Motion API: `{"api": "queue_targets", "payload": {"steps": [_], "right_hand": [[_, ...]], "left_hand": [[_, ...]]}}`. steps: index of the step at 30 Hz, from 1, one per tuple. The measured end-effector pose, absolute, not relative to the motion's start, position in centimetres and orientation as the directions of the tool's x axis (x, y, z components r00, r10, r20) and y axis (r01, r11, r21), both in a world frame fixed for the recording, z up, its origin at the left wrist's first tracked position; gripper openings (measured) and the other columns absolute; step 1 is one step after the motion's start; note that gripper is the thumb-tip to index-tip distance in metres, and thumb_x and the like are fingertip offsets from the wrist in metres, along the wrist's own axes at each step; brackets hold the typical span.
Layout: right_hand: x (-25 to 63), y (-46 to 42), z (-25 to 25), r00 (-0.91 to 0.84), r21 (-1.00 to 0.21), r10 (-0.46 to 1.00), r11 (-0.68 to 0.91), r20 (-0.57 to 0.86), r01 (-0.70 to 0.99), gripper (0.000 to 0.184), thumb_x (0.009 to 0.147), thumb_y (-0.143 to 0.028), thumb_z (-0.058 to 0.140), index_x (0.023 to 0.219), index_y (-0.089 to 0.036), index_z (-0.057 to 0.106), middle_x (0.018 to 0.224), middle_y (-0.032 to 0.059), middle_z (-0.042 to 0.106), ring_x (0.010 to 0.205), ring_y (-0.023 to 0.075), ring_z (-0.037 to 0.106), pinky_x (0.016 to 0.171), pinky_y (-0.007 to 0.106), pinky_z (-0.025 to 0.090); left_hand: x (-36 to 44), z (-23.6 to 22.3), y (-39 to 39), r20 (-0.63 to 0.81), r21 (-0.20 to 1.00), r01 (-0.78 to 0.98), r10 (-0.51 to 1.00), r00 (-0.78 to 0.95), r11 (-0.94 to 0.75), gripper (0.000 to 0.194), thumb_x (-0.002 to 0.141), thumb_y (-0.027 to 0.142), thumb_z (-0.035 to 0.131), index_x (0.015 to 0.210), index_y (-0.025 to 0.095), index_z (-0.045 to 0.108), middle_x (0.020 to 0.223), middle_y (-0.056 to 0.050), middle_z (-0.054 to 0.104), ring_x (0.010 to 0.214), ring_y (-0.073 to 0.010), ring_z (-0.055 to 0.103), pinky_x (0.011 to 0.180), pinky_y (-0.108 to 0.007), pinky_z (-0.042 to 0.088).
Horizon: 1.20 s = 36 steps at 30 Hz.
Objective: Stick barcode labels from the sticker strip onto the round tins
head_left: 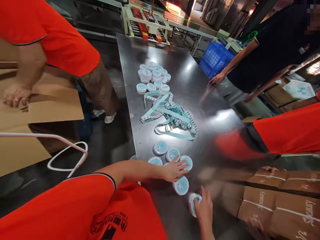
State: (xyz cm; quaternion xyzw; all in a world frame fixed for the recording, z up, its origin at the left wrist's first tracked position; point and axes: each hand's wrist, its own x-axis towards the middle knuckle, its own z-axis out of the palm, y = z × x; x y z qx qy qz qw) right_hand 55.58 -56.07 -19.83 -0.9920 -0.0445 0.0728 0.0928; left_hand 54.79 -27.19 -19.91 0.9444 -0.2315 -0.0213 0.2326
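Observation:
My left hand (175, 170) lies flat with fingers spread over a cluster of round white tubs with pale blue lids, touching a tub (187, 163). Close by are another tub (160, 147) and one just below the hand (181, 186). My right hand (205, 208), nearer the table's front, has its thumb and fingers at a slightly tilted tub (193, 204) and grips its side. Beyond my left hand, a tangled heap of teal and white printed label strip (175, 115) lies on the metal table (140, 143).
More tubs (146, 76) are grouped, some stacked, at the table's far end. Brown cartons (265, 200) stand at the right, beside a blurred person in red. An open carton (55, 103) and another person are at left. A blue crate (216, 56) stands behind, near a person in dark clothes.

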Motion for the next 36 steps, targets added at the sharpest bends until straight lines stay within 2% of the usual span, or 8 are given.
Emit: {"api": "queue_targets", "payload": {"steps": [6,10,13,17,21,28,31,36], "right_hand": [[51.3,-57.5,-20.8,0.982,-0.263,0.059,-0.965,-0.180,0.010,0.062,0.073,-0.036,0.064,0.132,-0.020,0.064,0.140,0.0178,0.062,0.131,0.0372,0.059,0.110,0.046,0.047],[49.8,-56.1,-21.8,0.958,-0.410,0.214,-0.904,-0.189,0.121,0.070,0.067,-0.024,0.066,0.137,-0.026,0.060,0.150,0.0100,0.056,0.140,0.0347,0.050,0.115,0.045,0.042],[48.4,-55.4,-21.5,0.946,-0.494,0.276,-0.855,-0.172,0.159,0.077,0.067,-0.023,0.062,0.143,-0.026,0.052,0.155,0.0079,0.052,0.146,0.0329,0.043,0.119,0.046,0.037],[46.7,-55.1,-20.9,0.970,-0.462,0.153,-0.886,-0.192,0.048,0.079,0.078,-0.044,0.060,0.150,-0.015,0.042,0.156,0.0191,0.047,0.147,0.0365,0.041,0.120,0.049,0.036],[45.1,-54.8,-21.2,0.972,-0.413,0.139,-0.909,-0.189,0.050,0.081,0.080,-0.053,0.058,0.150,-0.016,0.040,0.154,0.0209,0.046,0.142,0.0385,0.046,0.114,0.051,0.043],[43.1,-53.0,-22.2,0.980,-0.305,0.126,-0.949,-0.151,0.075,0.075,0.084,-0.055,0.056,0.146,-0.016,0.044,0.139,0.0239,0.056,0.128,0.0425,0.057,0.103,0.050,0.051],[42.8,-51.5,-22.1,0.951,-0.326,0.256,-0.926,-0.172,0.190,0.073,0.085,-0.042,0.056,0.149,-0.010,0.042,0.144,0.0264,0.054,0.133,0.0424,0.054,0.108,0.052,0.049],[43.2,-49.6,-21.5,0.795,-0.327,0.583,-0.793,-0.167,0.514,0.089,0.072,-0.005,0.043,0.155,-0.038,0.038,0.164,-0.0007,0.038,0.155,0.0322,0.025,0.122,0.061,0.030]], "left_hand": [[61.9,-19.8,-28.2,0.085,0.458,-0.462,-0.480,0.873,-0.759,0.052,0.074,0.020,0.075,0.125,0.025,0.068,0.145,-0.013,0.059,0.136,-0.0390,0.049,0.114,-0.065,0.029],[64.9,-20.2,-28.7,0.153,0.466,-0.629,-0.644,0.750,-0.623,0.052,0.065,0.012,0.078,0.113,0.032,0.073,0.138,-0.004,0.066,0.134,-0.0329,0.052,0.118,-0.057,0.029],[63.4,-19.4,-28.6,0.118,0.465,-0.650,-0.685,0.718,-0.601,0.058,0.072,0.019,0.077,0.126,0.035,0.068,0.147,-0.003,0.059,0.141,-0.0334,0.046,0.120,-0.055,0.027],[57.1,-19.0,-26.1,0.128,0.398,-0.640,-0.651,0.749,-0.657,0.067,0.091,0.044,0.065,0.153,0.032,0.043,0.164,-0.010,0.036,0.152,-0.0390,0.026,0.121,-0.066,0.013],[50.4,-20.5,-20.9,0.095,0.345,-0.540,-0.544,0.834,-0.767,0.079,0.088,0.062,0.064,0.156,0.032,0.039,0.166,-0.013,0.029,0.153,-0.0459,0.018,0.119,-0.073,0.003],[49.9,-23.6,-17.1,0.060,0.326,-0.442,-0.448,0.892,-0.836,0.072,0.091,0.061,0.063,0.155,0.038,0.041,0.165,-0.015,0.031,0.152,-0.0481,0.019,0.115,-0.077,0.001],[51.8,-23.4,-17.6,0.077,0.319,-0.447,-0.447,0.891,-0.836,0.070,0.090,0.060,0.064,0.153,0.038,0.043,0.165,-0.014,0.032,0.153,-0.0467,0.019,0.115,-0.077,0.005],[52.2,-22.2,-17.8,0.094,0.330,-0.499,-0.498,0.862,-0.801,0.080,0.088,0.063,0.064,0.157,0.032,0.038,0.166,-0.017,0.027,0.153,-0.0462,0.019,0.116,-0.077,0.007]]}}
